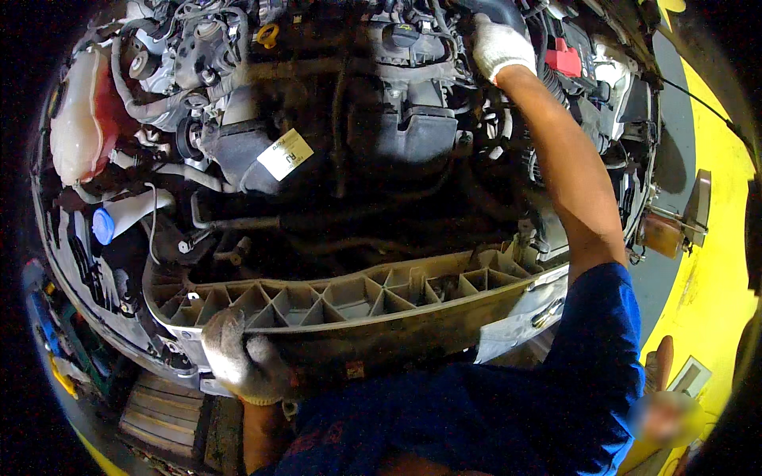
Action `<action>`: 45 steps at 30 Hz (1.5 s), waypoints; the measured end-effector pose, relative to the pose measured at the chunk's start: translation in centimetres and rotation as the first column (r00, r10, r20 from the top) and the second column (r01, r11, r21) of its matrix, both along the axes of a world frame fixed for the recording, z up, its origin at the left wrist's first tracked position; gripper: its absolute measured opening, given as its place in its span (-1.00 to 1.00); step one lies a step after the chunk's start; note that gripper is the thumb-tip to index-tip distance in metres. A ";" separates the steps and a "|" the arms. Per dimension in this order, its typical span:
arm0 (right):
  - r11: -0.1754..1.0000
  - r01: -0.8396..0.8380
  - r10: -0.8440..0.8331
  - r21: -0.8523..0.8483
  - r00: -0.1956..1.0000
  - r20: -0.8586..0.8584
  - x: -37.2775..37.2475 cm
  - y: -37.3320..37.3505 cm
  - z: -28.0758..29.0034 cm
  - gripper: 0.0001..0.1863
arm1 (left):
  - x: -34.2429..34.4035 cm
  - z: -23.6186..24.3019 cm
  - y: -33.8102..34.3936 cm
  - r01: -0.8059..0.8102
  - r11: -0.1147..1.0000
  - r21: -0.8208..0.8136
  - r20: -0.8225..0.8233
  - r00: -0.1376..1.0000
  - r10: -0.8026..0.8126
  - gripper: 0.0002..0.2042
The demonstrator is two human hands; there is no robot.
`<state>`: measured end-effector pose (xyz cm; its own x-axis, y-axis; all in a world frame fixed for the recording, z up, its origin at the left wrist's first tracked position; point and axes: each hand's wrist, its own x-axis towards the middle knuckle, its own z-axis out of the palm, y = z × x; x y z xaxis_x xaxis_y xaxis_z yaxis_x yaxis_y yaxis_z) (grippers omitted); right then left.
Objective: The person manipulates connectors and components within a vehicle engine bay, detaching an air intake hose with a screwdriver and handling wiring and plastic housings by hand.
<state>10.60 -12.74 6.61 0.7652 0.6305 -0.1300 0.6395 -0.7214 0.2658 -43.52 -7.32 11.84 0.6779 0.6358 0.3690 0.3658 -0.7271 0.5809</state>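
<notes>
In a white knit glove, my left hand (238, 357) is closed over the front edge of a ribbed plastic crossmember (349, 297) at the front of an open car engine bay. My right arm stretches far into the bay. Its gloved hand (502, 49) is beside a thick black hose (496, 11) at the back right; its fingers are partly hidden, and I cannot tell if they grip anything. Near that hand are a black engine cap (401, 33) and a battery (583, 63) with a red terminal cover (563, 59).
On the left are a coolant tank (83, 119) with pinkish fluid and a blue-capped filler neck (103, 226). A white tag (286, 155) lies on the engine, near a yellow dipstick handle (268, 35). At the lower right a person (665, 416) is beside yellow flooring (710, 238).
</notes>
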 end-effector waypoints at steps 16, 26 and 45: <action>0.996 -0.039 0.039 0.075 0.999 0.010 1.0 -0.6 -0.7 -0.65 | -0.7 -0.6 0.0 0.000 0.999 -0.036 0.038 0.999 0.001 -0.63; 0.993 -0.084 0.077 0.077 0.993 0.090 -1.0 0.1 0.5 -0.57 | -0.4 -1.1 -0.1 -0.006 1.000 -0.011 0.058 0.998 0.007 -0.64; 0.853 0.458 -0.283 0.250 0.808 -0.517 1.5 -23.5 8.4 -0.49 | 0.7 -0.5 -1.1 -0.049 0.999 0.008 0.054 0.997 0.049 -0.61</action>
